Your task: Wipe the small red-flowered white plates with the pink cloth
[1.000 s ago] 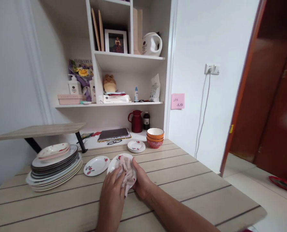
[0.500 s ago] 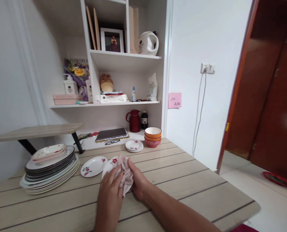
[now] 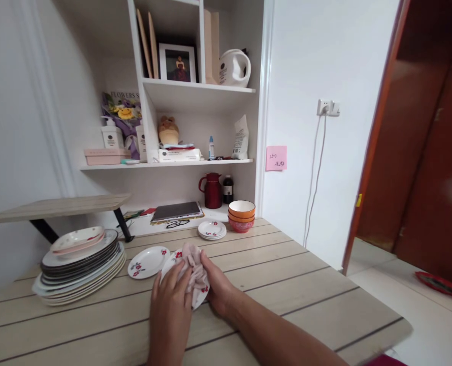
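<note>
A small white plate with red flowers [image 3: 170, 261] is tilted up off the table between my two hands. My right hand [image 3: 219, 288] grips its right edge, thumb on the upper face. Bunched over the middle of the plate is a pale pink cloth [image 3: 194, 264]. My left hand [image 3: 171, 291] lies across the plate's near left part, fingers bent against the cloth; its thumb is hidden. A matching flowered plate [image 3: 149, 263] rests flat just left of the held one. Beyond them sits a short stack of smaller flowered plates [image 3: 212, 230].
A tall stack of plates [image 3: 79, 274], topped by a pink-edged dish [image 3: 77, 240], stands at the left near a raised wooden stand [image 3: 58, 207]. Stacked bowls [image 3: 241, 216] stand at the back, near a red jug [image 3: 213, 190]. Glasses [image 3: 178, 223] lie before a dark laptop-like slab [image 3: 176, 212].
The cloth has drawn up and away from the plate's near right rim, baring a red flower there. My left hand has slid slightly left; my right hand keeps its grip.
</note>
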Motion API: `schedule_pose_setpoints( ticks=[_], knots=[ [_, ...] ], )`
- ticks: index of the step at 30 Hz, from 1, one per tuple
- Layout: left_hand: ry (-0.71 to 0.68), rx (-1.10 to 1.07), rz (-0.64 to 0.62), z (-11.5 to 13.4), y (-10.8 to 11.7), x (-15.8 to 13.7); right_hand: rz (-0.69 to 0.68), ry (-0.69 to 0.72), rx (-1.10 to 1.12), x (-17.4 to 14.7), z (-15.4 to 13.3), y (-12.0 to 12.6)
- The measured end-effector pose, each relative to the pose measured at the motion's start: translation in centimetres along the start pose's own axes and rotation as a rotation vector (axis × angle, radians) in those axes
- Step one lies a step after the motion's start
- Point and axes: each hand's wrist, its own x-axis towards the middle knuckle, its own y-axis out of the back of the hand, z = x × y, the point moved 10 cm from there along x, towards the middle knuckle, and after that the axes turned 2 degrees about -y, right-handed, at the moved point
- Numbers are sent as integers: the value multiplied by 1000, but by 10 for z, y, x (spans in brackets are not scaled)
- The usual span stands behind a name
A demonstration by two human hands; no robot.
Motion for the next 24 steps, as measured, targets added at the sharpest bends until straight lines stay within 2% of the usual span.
schedule_pose_setpoints(
  ticks=[5,16,24],
  knots=[
    [44,46,-10,-5,3,1,31,-9,-61,-3,0,1],
    [182,125,-84,-13,4,3,24,-12,-2,0,1,1],
    [210,158,-104,-14,5,3,43,10,64,3,0,7]
  ],
)
